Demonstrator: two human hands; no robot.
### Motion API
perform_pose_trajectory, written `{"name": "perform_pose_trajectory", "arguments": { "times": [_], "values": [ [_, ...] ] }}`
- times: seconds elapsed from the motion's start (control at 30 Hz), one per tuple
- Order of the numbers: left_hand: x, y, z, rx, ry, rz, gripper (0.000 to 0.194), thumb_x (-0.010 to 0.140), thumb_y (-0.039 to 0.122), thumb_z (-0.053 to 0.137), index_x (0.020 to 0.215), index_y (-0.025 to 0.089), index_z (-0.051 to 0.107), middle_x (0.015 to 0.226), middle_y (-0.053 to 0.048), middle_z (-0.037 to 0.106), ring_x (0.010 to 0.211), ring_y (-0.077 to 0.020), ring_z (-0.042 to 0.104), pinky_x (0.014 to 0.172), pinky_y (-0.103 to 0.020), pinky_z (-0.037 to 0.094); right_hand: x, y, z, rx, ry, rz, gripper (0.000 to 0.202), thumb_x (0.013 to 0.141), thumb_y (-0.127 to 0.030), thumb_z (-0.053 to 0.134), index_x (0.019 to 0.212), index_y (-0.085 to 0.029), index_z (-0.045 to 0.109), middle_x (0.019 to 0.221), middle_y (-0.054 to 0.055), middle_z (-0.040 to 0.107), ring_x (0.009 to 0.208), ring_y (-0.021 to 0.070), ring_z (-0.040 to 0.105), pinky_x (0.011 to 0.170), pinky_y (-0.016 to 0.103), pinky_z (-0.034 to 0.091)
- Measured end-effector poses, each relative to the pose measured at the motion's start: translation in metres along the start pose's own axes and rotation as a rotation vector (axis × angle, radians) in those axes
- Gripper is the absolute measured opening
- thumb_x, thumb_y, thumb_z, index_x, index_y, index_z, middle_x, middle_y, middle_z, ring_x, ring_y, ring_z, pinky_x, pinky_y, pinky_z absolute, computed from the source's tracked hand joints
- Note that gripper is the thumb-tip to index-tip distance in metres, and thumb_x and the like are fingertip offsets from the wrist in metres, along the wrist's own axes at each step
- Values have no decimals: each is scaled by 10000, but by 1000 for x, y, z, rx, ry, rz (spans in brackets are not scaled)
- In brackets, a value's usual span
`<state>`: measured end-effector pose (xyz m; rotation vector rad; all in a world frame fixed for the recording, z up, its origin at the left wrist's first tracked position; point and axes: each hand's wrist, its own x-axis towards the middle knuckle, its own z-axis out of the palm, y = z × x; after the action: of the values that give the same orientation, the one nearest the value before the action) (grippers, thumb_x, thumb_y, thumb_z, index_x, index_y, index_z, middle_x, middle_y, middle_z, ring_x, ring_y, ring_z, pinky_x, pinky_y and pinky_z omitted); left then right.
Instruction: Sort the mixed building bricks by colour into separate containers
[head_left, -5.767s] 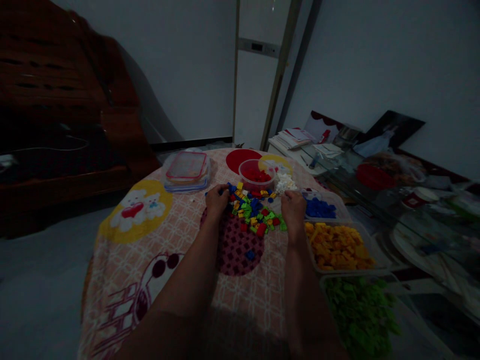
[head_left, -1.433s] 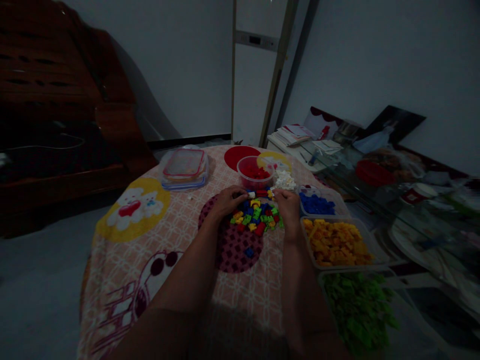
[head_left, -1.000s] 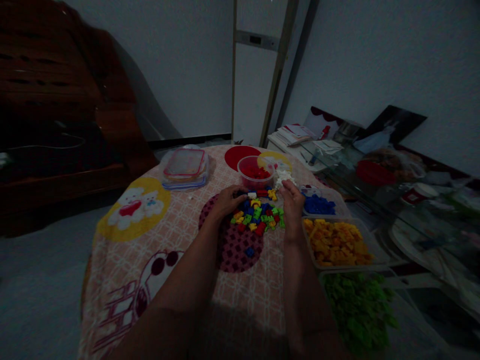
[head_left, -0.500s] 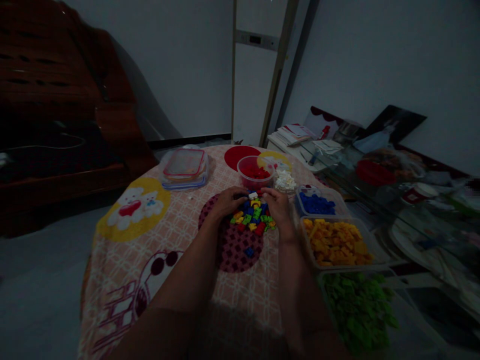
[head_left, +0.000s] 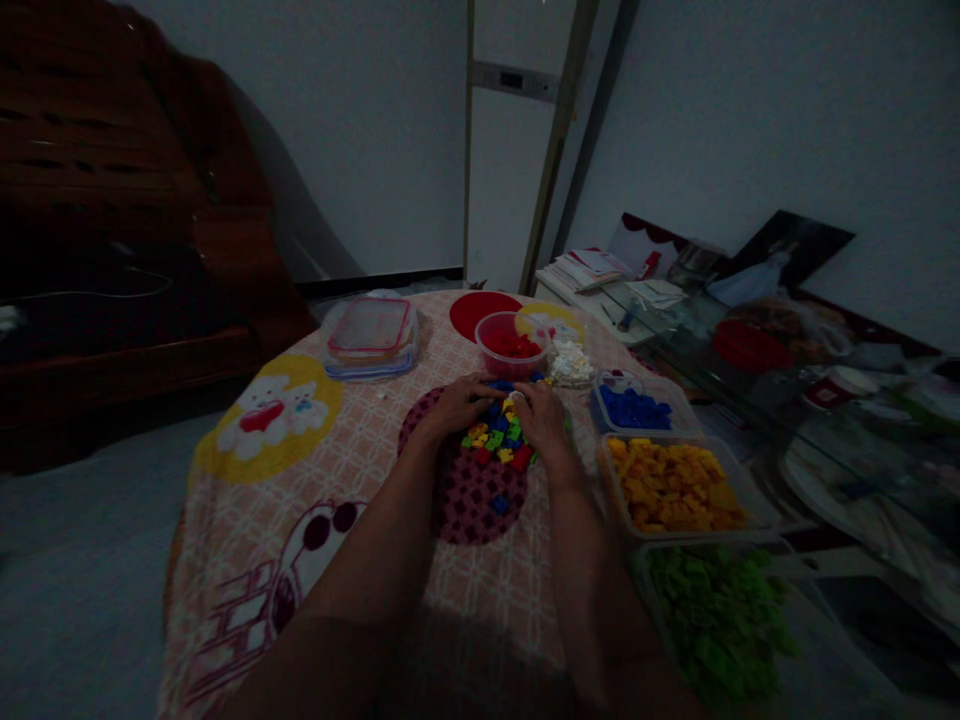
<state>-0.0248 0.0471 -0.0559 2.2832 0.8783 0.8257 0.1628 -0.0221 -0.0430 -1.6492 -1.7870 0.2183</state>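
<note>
Left hand [head_left: 459, 404]: curled at the heap's left edge, can't tell if it's gripping anything
Right hand [head_left: 541, 414]: fingertips right at a white block [head_left: 517, 396], can't tell if they're pinching it
Mixed blocks [head_left: 495, 438]: heaped on the bench [head_left: 367, 440], between both hands
Red blocks [head_left: 514, 345]: in a round tub [head_left: 513, 367] just past the heap
</note>
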Motion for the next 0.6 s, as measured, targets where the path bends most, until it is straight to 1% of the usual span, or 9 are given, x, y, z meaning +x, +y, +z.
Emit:
{"name": "perform_pose_trajectory", "arguments": {
  "times": [0.1, 0.2, 0.27, 0.43, 0.5, 0.6],
  "values": [
    [0, 0, 0, -1, -1, -4, 308, 897, 265, 597, 1116, 289, 813, 1365, -58, 669, 1243, -254, 625, 1126, -426, 468, 0, -2, -4, -62, -29, 22, 273, 970, -236, 499, 966, -180, 767, 948, 103, 709, 941, 227, 615, 882, 314, 447],
    [-1, -1, 1, 3, 13, -37, 304, 884, 272, 613, 1114, 283, 812, 1360, -61, 670, 1239, -255, 626, 1131, -434, 466, 0, -4, -7, -67, -32, 12, 266, 965, -221, 500, 849, -188, 737, 887, 81, 705, 877, 202, 606, 821, 283, 424],
    [-2, -2, 1, 3, 25, -63, 297, 882, 292, 619, 1106, 272, 812, 1357, -66, 668, 1233, -255, 630, 1128, -434, 470, 0, -3, -10, -39, -29, 37, 247, 942, -198, 513, 816, -188, 725, 860, 71, 713, 839, 192, 612, 784, 273, 419],
    [-3, 0, 0, 5, 29, -94, 301, 868, 317, 627, 1099, 253, 811, 1349, -70, 677, 1224, -255, 637, 1125, -420, 471, -1, 3, -16, 51, -29, 182, 159, 834, -144, 601, 805, -209, 742, 855, 46, 752, 799, 176, 652, 737, 256, 437],
    [-3, 1, -1, 4, 25, -95, 301, 864, 319, 627, 1096, 254, 808, 1343, -68, 684, 1224, -254, 637, 1125, -425, 469, -1, 6, -15, 63, -31, 203, 130, 795, -154, 636, 780, -226, 742, 832, 30, 757, 779, 174, 655, 725, 254, 445],
    [-3, 2, -1, -13, 24, -94, 299, 859, 327, 627, 1082, 249, 810, 1333, -73, 689, 1215, -255, 643, 1121, -425, 472, -1, 8, -11, 45, -5, 187, 124, 759, -155, 640, 711, -231, 725, 766, 30, 741, 730, 182, 638, 702, 266, 450]
  ]
}}
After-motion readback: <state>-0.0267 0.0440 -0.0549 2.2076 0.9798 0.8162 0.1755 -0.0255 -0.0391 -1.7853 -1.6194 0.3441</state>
